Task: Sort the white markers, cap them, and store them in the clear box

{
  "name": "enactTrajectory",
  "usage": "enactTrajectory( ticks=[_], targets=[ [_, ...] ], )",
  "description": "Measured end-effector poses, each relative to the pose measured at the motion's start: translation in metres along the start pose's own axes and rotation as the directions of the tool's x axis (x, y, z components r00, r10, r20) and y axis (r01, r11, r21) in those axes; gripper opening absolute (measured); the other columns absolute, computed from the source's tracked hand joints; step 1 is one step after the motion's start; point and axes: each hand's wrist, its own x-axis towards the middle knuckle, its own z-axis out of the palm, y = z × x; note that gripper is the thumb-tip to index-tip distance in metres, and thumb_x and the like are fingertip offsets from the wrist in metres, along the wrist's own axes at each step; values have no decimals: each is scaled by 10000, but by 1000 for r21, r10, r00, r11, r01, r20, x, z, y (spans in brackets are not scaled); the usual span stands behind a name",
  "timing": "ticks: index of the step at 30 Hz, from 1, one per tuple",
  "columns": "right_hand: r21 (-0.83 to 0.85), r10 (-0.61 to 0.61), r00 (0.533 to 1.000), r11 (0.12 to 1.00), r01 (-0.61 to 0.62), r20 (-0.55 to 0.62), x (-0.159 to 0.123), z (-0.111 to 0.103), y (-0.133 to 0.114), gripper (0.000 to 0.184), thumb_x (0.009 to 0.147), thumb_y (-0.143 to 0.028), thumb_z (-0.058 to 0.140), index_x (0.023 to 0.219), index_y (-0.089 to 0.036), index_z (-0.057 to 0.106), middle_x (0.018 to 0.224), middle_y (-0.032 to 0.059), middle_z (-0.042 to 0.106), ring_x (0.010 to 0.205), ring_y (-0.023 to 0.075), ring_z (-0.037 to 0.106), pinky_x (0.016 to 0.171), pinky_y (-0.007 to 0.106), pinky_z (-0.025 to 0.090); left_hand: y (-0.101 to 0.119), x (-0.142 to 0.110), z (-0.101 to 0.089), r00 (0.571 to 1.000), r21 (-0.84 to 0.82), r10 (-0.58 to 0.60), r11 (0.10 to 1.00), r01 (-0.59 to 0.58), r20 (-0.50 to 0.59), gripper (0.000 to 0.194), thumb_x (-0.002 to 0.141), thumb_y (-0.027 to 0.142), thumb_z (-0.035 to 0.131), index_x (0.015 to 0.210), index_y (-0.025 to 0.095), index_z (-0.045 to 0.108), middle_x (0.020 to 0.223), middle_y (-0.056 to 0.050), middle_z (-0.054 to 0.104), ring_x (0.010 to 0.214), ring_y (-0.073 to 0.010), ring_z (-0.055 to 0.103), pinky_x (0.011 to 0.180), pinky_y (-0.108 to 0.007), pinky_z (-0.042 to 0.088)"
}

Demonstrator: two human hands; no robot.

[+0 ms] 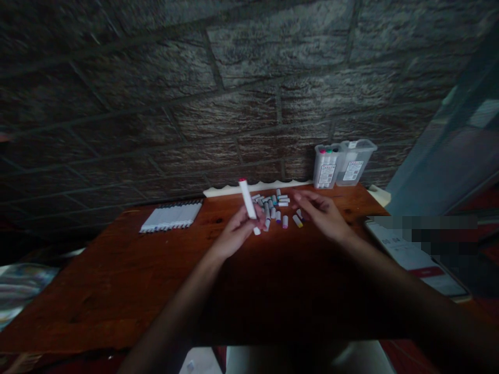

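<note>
My left hand (pixel 245 223) is closed around a white marker (pixel 247 200), which stands tilted with its red end up. Short white marker caps (pixel 270 208) with coloured ends lie in a loose heap on the table just behind and right of that hand. A yellow-ended cap (pixel 298 221) and a pink-ended cap (pixel 285 222) lie at the near side of the heap. Over the heap's right edge hovers my right hand (pixel 322 212), its fingers stretched out and apart, with nothing visible in them.
White markers (pixel 171 216) lie side by side in a row at the left of the wooden table (pixel 128 280). Against the brick wall stand a clear box with several markers (pixel 326 166) and another clear box (pixel 353 163). A booklet or board (pixel 417 259) lies at the right edge.
</note>
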Motion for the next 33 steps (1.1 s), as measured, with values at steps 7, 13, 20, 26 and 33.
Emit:
enactTrajectory(
  ticks=[7, 13, 20, 26, 33],
  targets=[
    [-126, 53, 999, 991, -54, -14, 0, 1, 11, 465, 825, -627, 575, 737, -180, 669, 663, -4, 608, 536, 100, 470, 492, 235, 362, 14, 7, -13, 972, -391, -156, 917, 75, -178, 720, 773, 820, 370, 662, 142, 583, 669, -61, 522, 600, -151, 519, 596, -302, 466],
    [-155, 55, 998, 986, -56, -9, -1, 0, 12, 484, 820, -641, 568, 708, -180, 663, 671, 8, 609, 536, 104, 466, 499, 242, 363, 4, 10, -18, 967, -438, -216, 889, 136, -139, 408, 896, 561, 492, 1064, 221, 642, 663, 5, 521, 529, -106, 455, 556, -253, 413],
    [-206, 43, 999, 978, -46, -21, -1, -3, 14, 469, 813, -640, 581, 713, -193, 683, 696, 19, 634, 560, 117, 496, 508, 249, 376, 2, 9, -14, 981, -366, -120, 929, 58, -151, 309, 828, 291, 666, 1121, 221, 601, 837, -11, 609, 629, -106, 503, 633, -276, 420],
    [-201, 53, 998, 978, -61, -43, -2, -1, 10, 465, 799, -643, 595, 681, -202, 681, 649, 17, 622, 542, 122, 484, 510, 259, 369, 9, 9, -19, 964, -422, -157, 905, 54, -213, 318, 850, 471, 595, 807, 156, 602, 707, -14, 539, 599, -108, 476, 631, -276, 414],
    [-229, 56, 998, 971, -63, -38, -3, 0, 10, 452, 803, -639, 595, 736, -207, 709, 656, 20, 647, 551, 131, 520, 513, 264, 380, 16, 8, -26, 963, -440, -170, 896, 62, -210, 777, 676, 936, 195, 493, 210, 402, 500, 4, 373, 485, -117, 389, 569, -313, 420]
  ],
)
